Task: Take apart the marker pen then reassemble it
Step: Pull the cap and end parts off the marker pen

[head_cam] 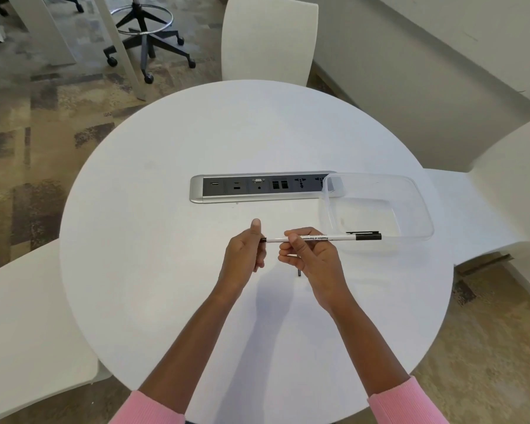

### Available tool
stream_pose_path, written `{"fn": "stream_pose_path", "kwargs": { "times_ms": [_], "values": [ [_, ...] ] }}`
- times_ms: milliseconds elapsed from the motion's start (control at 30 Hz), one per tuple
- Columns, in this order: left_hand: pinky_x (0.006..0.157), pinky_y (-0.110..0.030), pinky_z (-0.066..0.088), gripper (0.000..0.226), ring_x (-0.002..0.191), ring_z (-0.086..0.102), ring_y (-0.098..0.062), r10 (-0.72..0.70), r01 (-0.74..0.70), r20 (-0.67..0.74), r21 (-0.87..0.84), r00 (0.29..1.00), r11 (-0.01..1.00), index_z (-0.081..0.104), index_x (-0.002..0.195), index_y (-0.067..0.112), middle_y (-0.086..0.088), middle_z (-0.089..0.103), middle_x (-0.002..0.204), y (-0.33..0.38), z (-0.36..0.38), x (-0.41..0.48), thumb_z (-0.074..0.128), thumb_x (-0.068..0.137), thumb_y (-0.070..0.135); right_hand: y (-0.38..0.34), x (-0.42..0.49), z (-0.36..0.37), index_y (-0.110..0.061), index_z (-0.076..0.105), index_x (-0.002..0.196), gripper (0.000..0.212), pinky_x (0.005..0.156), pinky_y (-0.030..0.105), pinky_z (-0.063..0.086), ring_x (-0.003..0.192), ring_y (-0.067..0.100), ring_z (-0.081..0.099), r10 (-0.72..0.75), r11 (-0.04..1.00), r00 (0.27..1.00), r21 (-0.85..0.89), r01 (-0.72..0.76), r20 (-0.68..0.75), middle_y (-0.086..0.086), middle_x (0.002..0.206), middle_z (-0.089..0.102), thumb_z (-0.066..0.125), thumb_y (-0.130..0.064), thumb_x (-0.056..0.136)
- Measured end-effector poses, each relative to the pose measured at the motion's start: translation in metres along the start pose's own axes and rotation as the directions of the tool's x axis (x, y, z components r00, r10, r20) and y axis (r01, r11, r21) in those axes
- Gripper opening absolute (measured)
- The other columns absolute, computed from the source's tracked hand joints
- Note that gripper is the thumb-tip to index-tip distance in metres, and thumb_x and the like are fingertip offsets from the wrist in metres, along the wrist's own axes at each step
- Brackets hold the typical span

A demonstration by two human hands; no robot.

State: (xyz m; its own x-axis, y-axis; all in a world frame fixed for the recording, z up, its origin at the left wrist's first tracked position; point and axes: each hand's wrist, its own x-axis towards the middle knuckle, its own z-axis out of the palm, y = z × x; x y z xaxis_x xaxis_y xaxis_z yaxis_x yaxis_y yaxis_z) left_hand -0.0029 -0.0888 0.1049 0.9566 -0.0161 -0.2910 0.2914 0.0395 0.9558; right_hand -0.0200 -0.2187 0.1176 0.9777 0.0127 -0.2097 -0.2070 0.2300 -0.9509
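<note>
White marker (322, 238) lies level above the table (166, 209), its black cap end over the tub (410, 191). The right hand (309, 255) pinches the barrel mid-length; the left hand (245, 252) is closed on the small dark end piece (264, 239). I judge this to be the end plug being worked, off or on I cannot tell. Next calls for a straight pull or push along the barrel.
</note>
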Motion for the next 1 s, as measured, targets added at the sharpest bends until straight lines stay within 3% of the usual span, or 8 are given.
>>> {"fn": "stream_pose_path", "kwargs": {
  "times_ms": [100, 233, 467, 700, 800, 900, 1000],
  "values": [
    [0.047, -0.015, 0.037, 0.029, 0.045, 0.047, -0.004, 0.047, -0.044, 0.103, -0.029, 0.994, 0.999, 0.051, 0.071, 0.016, 0.006, 0.053, 0.051, 0.001, -0.004, -0.001, 0.04, 0.096, 0.024, -0.001, 0.0, -0.004, -0.012, 0.063, 0.081, 0.015, 0.06, 0.018, 0.056, 0.061, 0.006, 0.065, 0.023, 0.999, 0.999, 0.042, -0.021, -0.027, -0.005, 0.056, 0.067, 0.052, -0.008, 0.089],
    [0.049, -0.013, 0.038, 0.023, 0.047, 0.048, 0.0, 0.096, -0.102, 0.1, 0.055, 0.99, 0.993, 0.054, 0.072, 0.018, -0.001, 0.052, 0.058, -0.002, -0.007, 0.001, 0.048, 0.092, 0.007, 0.0, -0.001, -0.006, -0.01, 0.063, 0.083, 0.014, 0.06, 0.018, 0.056, 0.06, 0.007, 0.065, 0.036, 0.997, 0.998, 0.068, -0.033, -0.043, -0.004, 0.058, 0.066, 0.051, -0.007, 0.09],
    [0.053, -0.023, 0.035, 0.034, 0.052, 0.042, -0.013, 0.146, -0.137, -0.069, 0.114, 0.987, 0.984, 0.044, 0.06, 0.02, 0.002, 0.043, 0.055, -0.006, 0.002, 0.001, 0.045, 0.095, 0.02, 0.0, 0.0, -0.003, -0.014, 0.065, 0.08, 0.016, 0.061, 0.017, 0.056, 0.063, 0.007, 0.065, -0.025, 0.999, 0.999, -0.027, 0.024, -0.042, -0.005, 0.058, 0.067, 0.053, -0.007, 0.088],
    [0.045, -0.021, 0.028, 0.05, 0.036, 0.031, -0.004, 0.053, -0.054, -0.145, -0.005, 0.988, 0.999, 0.038, 0.044, 0.022, 0.012, 0.035, 0.033, -0.01, 0.005, 0.002, 0.044, 0.093, 0.018, 0.002, -0.001, 0.002, -0.015, 0.066, 0.079, 0.018, 0.061, 0.017, 0.056, 0.064, 0.007, 0.066, -0.043, 0.996, 0.999, -0.077, 0.042, -0.013, -0.005, 0.06, 0.067, 0.054, -0.005, 0.088],
    [0.041, -0.016, 0.03, 0.058, 0.034, 0.032, -0.004, 0.045, -0.047, -0.136, -0.012, 0.99, 0.999, 0.038, 0.037, 0.026, 0.011, 0.035, 0.032, -0.009, 0.004, 0.003, 0.043, 0.095, 0.027, 0.003, -0.002, 0.004, -0.014, 0.066, 0.079, 0.017, 0.061, 0.018, 0.056, 0.064, 0.007, 0.065, -0.03, 0.998, 0.999, -0.052, 0.029, -0.014, -0.002, 0.062, 0.065, 0.054, -0.006, 0.088],
    [0.044, -0.012, 0.036, 0.042, 0.041, 0.044, -0.004, 0.086, -0.086, -0.035, 0.001, 0.996, 0.996, 0.047, 0.057, 0.019, 0.01, 0.047, 0.041, -0.007, 0.001, 0.002, 0.037, 0.096, 0.032, 0.002, -0.002, 0.001, -0.012, 0.065, 0.08, 0.014, 0.061, 0.018, 0.056, 0.063, 0.007, 0.065, -0.013, 1.0, 0.999, -0.006, 0.013, -0.033, -0.004, 0.059, 0.066, 0.053, -0.008, 0.088],
    [0.051, -0.014, 0.038, 0.028, 0.048, 0.049, -0.003, 0.153, -0.157, 0.069, 0.056, 0.986, 0.986, 0.048, 0.067, 0.017, 0.005, 0.051, 0.055, -0.006, -0.002, 0.0, 0.043, 0.095, 0.02, 0.002, -0.002, -0.003, -0.01, 0.064, 0.082, 0.014, 0.06, 0.018, 0.056, 0.062, 0.007, 0.065, 0.003, 1.0, 0.998, 0.024, -0.001, -0.055, -0.004, 0.057, 0.067, 0.052, -0.009, 0.089]
  ]
}}
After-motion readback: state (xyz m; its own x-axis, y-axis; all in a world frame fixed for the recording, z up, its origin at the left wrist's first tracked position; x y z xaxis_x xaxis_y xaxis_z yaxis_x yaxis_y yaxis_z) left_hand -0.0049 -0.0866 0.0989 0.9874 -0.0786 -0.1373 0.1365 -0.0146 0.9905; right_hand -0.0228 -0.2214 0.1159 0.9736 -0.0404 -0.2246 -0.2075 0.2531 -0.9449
